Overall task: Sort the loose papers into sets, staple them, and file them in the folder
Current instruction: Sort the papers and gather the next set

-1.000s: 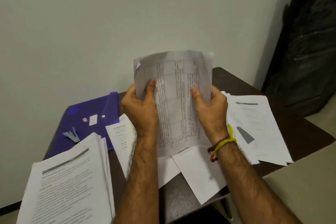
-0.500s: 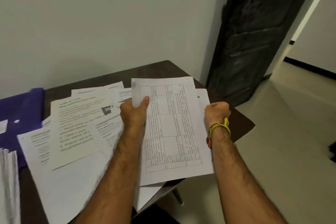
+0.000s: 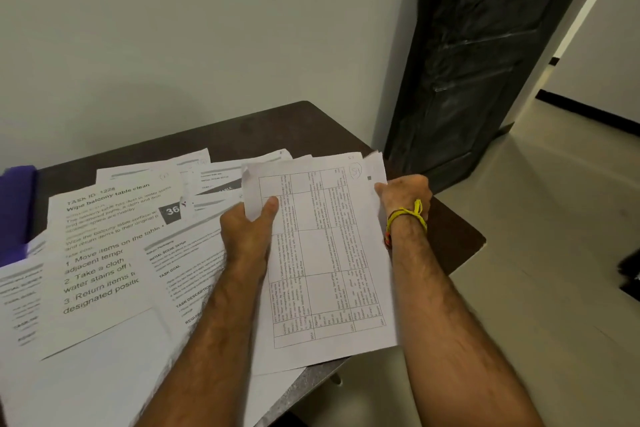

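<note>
I see both hands (image 3: 247, 229) (image 3: 405, 198) gripping the sheet (image 3: 322, 253), now lower than before. It lies over the table (image 3: 460, 239) papers (image 3: 110, 253); the right one has moved up its edge

Two bare forearms are seen reaching in from the bottom edge, both uncovered by any sleeve and both marked with dark hair along their length. No ring or watch is worn on the left hand (image 3: 247, 230), and its wrist is left bare. The wrist behind the right hand (image 3: 407, 194) is circled by a bright yellow thread band (image 3: 406, 218), knotted with short loose ends standing up, and a thinner reddish-brown thread (image 3: 388, 239) is tied just below it.
</note>
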